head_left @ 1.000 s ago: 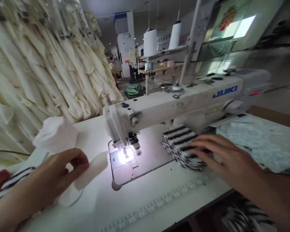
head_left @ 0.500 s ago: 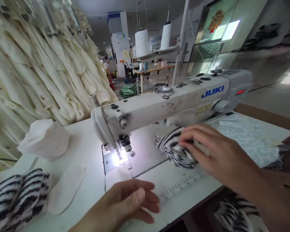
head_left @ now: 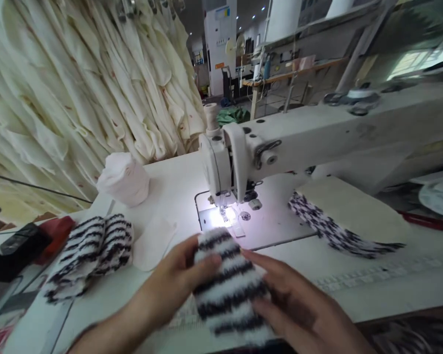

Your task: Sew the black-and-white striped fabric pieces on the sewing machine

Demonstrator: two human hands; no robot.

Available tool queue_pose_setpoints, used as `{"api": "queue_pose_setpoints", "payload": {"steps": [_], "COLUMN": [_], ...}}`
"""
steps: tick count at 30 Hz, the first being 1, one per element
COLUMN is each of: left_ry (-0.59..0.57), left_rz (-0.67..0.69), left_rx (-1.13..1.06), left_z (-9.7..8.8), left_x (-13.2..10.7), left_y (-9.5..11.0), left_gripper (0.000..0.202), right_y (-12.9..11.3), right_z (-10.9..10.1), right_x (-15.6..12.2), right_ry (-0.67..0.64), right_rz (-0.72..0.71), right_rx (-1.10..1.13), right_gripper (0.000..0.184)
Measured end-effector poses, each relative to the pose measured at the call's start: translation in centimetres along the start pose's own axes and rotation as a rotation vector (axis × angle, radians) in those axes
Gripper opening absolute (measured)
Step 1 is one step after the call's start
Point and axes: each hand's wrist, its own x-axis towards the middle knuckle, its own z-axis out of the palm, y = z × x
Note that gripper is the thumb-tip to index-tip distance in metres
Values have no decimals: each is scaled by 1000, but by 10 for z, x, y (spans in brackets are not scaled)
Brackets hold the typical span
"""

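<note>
My left hand (head_left: 177, 280) and my right hand (head_left: 291, 307) hold a fuzzy black-and-white striped fabric piece (head_left: 229, 290) between them, just in front of the presser foot (head_left: 225, 216) of the white sewing machine (head_left: 299, 142). To the right lies a stack of striped fabric (head_left: 339, 231) topped by a cream pad. Further left on the table are a pile of striped fabric (head_left: 88, 255) and a flat white pad (head_left: 153, 243). A white fabric bundle (head_left: 123, 179) stands behind them. Neither hand touches these.
Many cream garments (head_left: 77, 88) hang along the left, beyond the white sewing table (head_left: 170, 182). A measuring strip (head_left: 376, 275) runs along the table's front. Red-handled scissors (head_left: 424, 221) lie at right. A red item (head_left: 55, 238) and a black object (head_left: 24, 238) sit at left.
Both hands have come together near the table's front with a striped piece, lifted from the stack at right. The view has swung left and closer to the machine's needle end.
</note>
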Motion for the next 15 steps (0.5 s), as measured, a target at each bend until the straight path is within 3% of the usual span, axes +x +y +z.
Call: {"api": "queue_pose_setpoints", "payload": {"steps": [3,6,10,12,15], "left_ry": [60,99,169,171,87], "left_rz": [144,215,245,255,205], "left_rx": [413,733,807,782,631], "left_z": [-22,-35,-33,-31,-32], "left_x": [20,40,46,40,33], "left_y": [12,5,-5,-1,12], "left_gripper": [30,26,20,22,25], "right_y": [-12,-8,-3,-9,-17], "right_z": [15,22,11,5,5], "right_x": [19,37,54,53,40], "right_ry": [1,12,67,49,-15], "right_rz": [-5,-81,-139,-137,-148], "right_rx": [-18,-276,-531,-523,-468], "right_gripper": [33,22,16,16,17]}}
